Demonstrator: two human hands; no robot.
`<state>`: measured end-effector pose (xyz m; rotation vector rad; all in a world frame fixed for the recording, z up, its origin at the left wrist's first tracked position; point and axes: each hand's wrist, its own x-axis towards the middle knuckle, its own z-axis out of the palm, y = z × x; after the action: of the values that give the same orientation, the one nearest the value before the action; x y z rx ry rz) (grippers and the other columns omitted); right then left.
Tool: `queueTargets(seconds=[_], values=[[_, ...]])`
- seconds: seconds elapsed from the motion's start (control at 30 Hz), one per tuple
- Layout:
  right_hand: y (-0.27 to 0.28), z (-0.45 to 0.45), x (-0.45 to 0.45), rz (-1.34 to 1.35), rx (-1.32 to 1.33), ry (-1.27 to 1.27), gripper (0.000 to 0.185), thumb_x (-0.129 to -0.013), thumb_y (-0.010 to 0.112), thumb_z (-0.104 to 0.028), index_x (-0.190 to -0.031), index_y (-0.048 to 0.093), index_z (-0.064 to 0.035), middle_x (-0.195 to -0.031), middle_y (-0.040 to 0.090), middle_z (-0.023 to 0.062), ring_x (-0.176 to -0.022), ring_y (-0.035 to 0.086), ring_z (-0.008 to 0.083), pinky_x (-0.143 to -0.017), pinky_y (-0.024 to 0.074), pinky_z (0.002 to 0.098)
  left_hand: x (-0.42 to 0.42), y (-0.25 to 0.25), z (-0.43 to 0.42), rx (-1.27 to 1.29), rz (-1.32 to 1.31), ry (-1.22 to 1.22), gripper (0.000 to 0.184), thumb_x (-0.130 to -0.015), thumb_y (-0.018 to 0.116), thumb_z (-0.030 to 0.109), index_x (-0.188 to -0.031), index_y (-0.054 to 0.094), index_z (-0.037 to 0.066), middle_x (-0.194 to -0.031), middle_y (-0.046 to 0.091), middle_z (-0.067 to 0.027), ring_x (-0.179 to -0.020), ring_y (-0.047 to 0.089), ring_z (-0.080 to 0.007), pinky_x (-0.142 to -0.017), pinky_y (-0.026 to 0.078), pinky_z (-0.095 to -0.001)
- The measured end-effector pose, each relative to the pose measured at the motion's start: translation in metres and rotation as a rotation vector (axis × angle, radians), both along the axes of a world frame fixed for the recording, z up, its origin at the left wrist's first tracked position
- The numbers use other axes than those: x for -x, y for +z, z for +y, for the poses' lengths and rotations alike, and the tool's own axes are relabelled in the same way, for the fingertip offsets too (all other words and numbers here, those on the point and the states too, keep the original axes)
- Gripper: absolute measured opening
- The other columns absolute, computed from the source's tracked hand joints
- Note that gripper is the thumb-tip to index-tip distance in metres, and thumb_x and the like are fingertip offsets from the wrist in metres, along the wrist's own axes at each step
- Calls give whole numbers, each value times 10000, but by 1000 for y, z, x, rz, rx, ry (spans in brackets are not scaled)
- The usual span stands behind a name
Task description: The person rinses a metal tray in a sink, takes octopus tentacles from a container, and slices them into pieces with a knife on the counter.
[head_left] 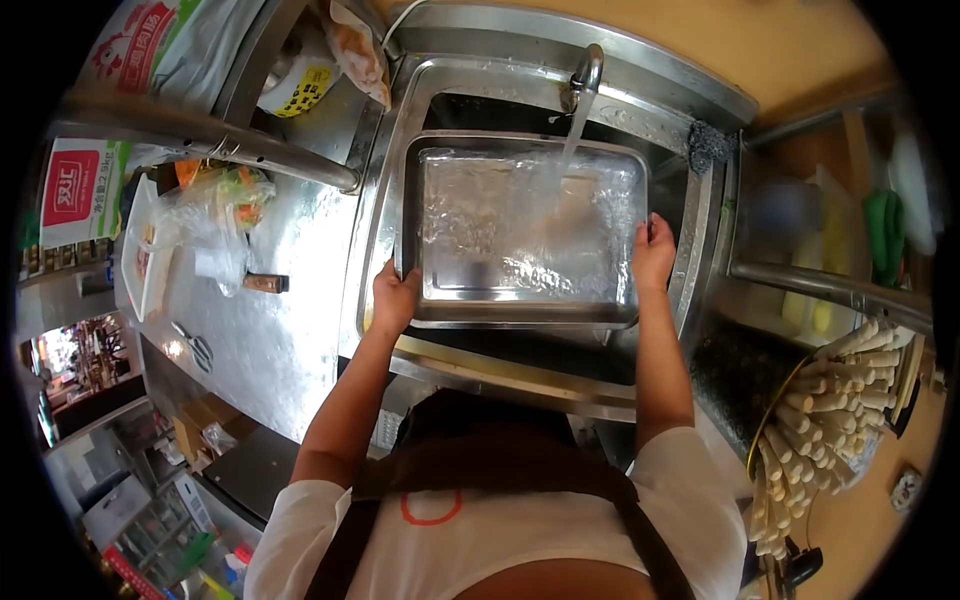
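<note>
A rectangular metal tray [530,311] with water in it sits over the steel sink [480,372]. Water runs from the curved faucet [592,68] into the tray's upper right part. My left hand [396,297] grips the tray's left edge near the lower corner, its thumb on the rim. On the opposite side, my right hand [653,254] is closed on the right edge, with part of the fingers hidden behind the rim. The tray looks nearly level.
Left of the sink, a steel counter [290,350] bears scissors [195,347], a brown-handled tool [266,283], plastic bags [215,215] and a white tray [143,260]. A dark scouring pad [708,146] lies at the sink's right corner. Bundled pale sticks [825,410] stand at the lower right.
</note>
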<state>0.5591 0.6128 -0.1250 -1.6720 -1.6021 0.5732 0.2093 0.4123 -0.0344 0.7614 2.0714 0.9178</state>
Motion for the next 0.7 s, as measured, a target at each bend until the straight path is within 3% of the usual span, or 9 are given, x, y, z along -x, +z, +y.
queueTargets(seconds=[0.07, 0.13, 0.2, 0.27, 0.4, 0.47, 0.57, 0.63, 0.7], values=[[16, 1, -2, 99, 8, -17, 310, -850, 645, -157, -1097, 607, 26, -946, 646, 187, -823, 643, 292, -742, 504, 362, 4, -37, 2, -99, 54, 41, 209, -801, 663, 80, -946, 582, -48, -754, 642, -143, -648, 592, -215, -611, 466, -331], [38, -1, -5, 92, -81, -19, 302, -853, 645, -150, -1096, 608, 24, -891, 641, 162, -768, 630, 257, -715, 501, 357, 1, -54, 16, 101, 170, 25, 349, -752, 740, 166, -953, 557, -53, -800, 651, -194, -728, 641, -290, -669, 494, -368], [55, -4, -13, 90, -54, -23, 303, -857, 640, -137, -1113, 599, 21, -898, 622, 145, -748, 606, 228, -709, 495, 334, -14, -54, 32, -24, 14, 58, 403, -725, 759, 207, -948, 549, -54, -834, 646, -230, -761, 646, -348, -706, 500, -396], [98, -10, -18, -7, -85, -17, 311, -865, 630, -112, -1139, 583, 27, -953, 602, 126, -770, 587, 195, -716, 485, 308, -16, -96, 44, 61, 145, -45, 473, -703, 763, 248, -987, 550, -64, -891, 642, -257, -819, 646, -380, -731, 507, -413], [145, -20, -34, 140, 57, 25, 355, -874, 599, -45, -1207, 530, 55, -1056, 573, 115, -846, 578, 153, -759, 469, 268, -37, -104, 53, 242, -46, -173, 563, -693, 743, 282, -1113, 550, -41, -972, 644, -261, -923, 640, -369, -774, 511, -405], [174, -25, -37, 82, 160, 49, 369, -870, 585, -21, -1223, 516, 59, -1057, 590, 124, -859, 587, 153, -770, 468, 267, -46, -99, 47, 205, -56, -155, 524, -689, 737, 294, -1075, 591, -30, -954, 651, -252, -921, 643, -361, -789, 507, -403], [205, -25, -39, 8, 283, 52, 382, -867, 580, -42, -1232, 520, 55, -917, 638, 93, -831, 585, 137, -751, 463, 258, -44, -116, 36, 204, 71, -323, 496, -686, 734, 312, -1022, 631, -38, -942, 658, -234, -909, 648, -345, -796, 504, -400], [209, -17, -50, 65, 365, 64, 385, -862, 592, -68, -1226, 537, 46, -892, 640, 76, -806, 579, 128, -741, 456, 249, -43, -63, 33, 420, -92, -444, 454, -742, 715, 250, -1029, 607, -85, -927, 651, -225, -901, 640, -270, -763, 498, -375], [201, -6, -62, 128, 398, 86, 365, -884, 557, -91, -1224, 542, 39, -914, 641, 67, -810, 577, 123, -753, 454, 247, -35, -35, 25, 388, -243, -418, 424, -752, 698, 202, -1048, 602, -86, -955, 642, -216, -912, 632, -262, -770, 503, -364]])
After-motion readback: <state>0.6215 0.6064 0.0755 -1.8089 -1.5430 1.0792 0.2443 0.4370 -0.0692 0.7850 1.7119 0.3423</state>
